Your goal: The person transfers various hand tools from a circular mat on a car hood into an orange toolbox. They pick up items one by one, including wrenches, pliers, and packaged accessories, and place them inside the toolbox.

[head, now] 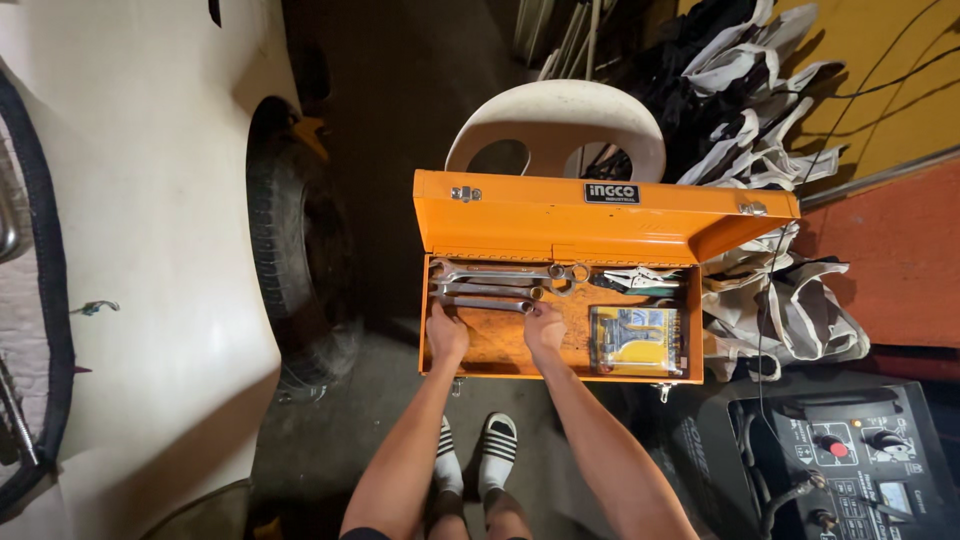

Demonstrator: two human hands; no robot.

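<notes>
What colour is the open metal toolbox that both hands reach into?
Orange, inside and out: the toolbox shows best in the head view.

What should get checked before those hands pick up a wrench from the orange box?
1. Toolbox lid fully open: ok.
2. Toolbox steady on the white chair: cannot tell.
3. Left hand at the nearest wrench: ok.
4. Right hand at its other end: ok.
5. Firm grip on it: cannot tell.
6. Yellow packet apart from both hands: ok.
</notes>
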